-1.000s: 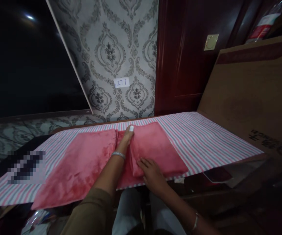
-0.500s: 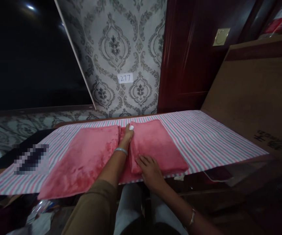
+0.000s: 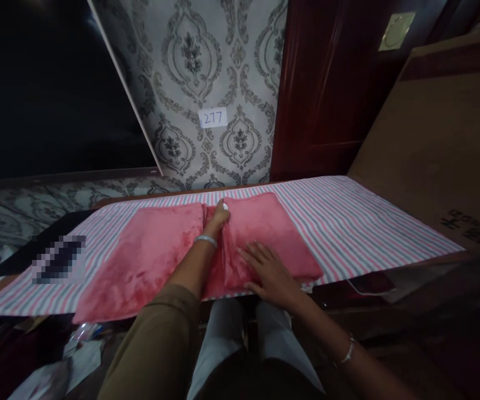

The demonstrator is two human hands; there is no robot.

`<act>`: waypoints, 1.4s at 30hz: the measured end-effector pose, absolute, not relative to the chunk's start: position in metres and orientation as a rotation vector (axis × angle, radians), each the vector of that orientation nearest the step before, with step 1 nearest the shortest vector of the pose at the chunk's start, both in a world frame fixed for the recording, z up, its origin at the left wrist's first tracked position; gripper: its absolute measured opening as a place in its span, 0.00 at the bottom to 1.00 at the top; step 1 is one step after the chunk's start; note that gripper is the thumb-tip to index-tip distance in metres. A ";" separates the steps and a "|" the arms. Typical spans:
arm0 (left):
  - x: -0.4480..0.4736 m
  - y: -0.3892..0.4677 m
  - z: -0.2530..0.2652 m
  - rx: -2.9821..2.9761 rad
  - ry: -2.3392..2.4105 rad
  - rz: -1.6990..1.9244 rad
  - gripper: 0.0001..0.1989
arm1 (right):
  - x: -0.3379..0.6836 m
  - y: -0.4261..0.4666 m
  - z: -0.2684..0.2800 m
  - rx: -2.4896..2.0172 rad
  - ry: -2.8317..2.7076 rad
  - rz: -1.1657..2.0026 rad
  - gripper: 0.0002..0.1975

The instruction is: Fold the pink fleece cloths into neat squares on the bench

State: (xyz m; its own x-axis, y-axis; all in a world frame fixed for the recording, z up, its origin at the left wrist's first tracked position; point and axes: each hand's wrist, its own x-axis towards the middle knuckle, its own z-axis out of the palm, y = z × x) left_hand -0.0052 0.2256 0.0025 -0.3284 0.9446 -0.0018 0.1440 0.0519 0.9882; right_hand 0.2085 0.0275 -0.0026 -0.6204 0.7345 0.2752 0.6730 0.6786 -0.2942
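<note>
A pink plush blanket [image 3: 156, 239] lies with its left and right parts folded toward a narrow gap in the middle. My left hand [image 3: 219, 215] reaches to the far end of that gap, its fingers closed on the inner edge of the right folded part. A small white patch, perhaps a label, shows beside the thumb. On top of the right part, near its front, my right hand [image 3: 268, 272] rests flat with the fingers spread. Under the blanket is a striped cloth [image 3: 373, 233] in pink, white and grey.
A large cardboard box [image 3: 435, 144] stands at the right end of the table. Behind on the left is a dark screen [image 3: 56, 94]. A paper marked 277 [image 3: 213, 118] is on the patterned wall. Clutter, including a white paper [image 3: 85, 358], lies below at the left.
My right hand has slid right from the fold's inner edge onto the right part, and its fingers have spread. My left hand keeps its hold at the far edge. The view has tipped down slightly.
</note>
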 end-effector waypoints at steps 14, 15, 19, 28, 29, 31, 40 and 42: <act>-0.006 0.216 0.015 1.205 1.811 1.253 0.46 | 0.176 0.019 -0.027 -1.128 -2.529 0.254 0.31; -0.007 0.215 0.017 1.206 1.842 1.239 0.46 | 0.174 0.018 -0.028 -1.113 -2.541 0.248 0.31; -0.005 0.209 0.035 1.243 1.962 1.211 0.45 | 0.186 0.027 -0.018 -1.026 -2.609 0.279 0.31; 0.043 0.170 0.018 2.159 2.107 0.573 0.33 | 0.254 0.099 -0.025 -1.564 -2.285 -0.081 0.30; 0.044 0.167 0.009 2.175 2.128 0.533 0.33 | 0.255 0.101 -0.034 -1.594 -2.301 -0.063 0.30; 0.044 0.165 -0.006 2.202 2.166 0.531 0.33 | 0.256 0.100 -0.047 -1.614 -2.320 -0.031 0.30; 0.046 0.170 0.016 2.105 2.125 0.477 0.31 | 0.253 0.097 -0.040 -1.586 -2.299 -0.011 0.29; 0.058 0.178 0.027 2.166 2.007 0.505 0.28 | 0.252 0.093 -0.034 -1.536 -2.282 -0.014 0.27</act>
State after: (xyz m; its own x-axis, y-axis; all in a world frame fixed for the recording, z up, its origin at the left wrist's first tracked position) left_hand 0.0578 0.1784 0.0271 0.0505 0.9881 0.1450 0.9390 -0.0964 0.3301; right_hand 0.2521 0.0926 -0.0338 -0.3246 0.8897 0.3211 0.8936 0.3997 -0.2041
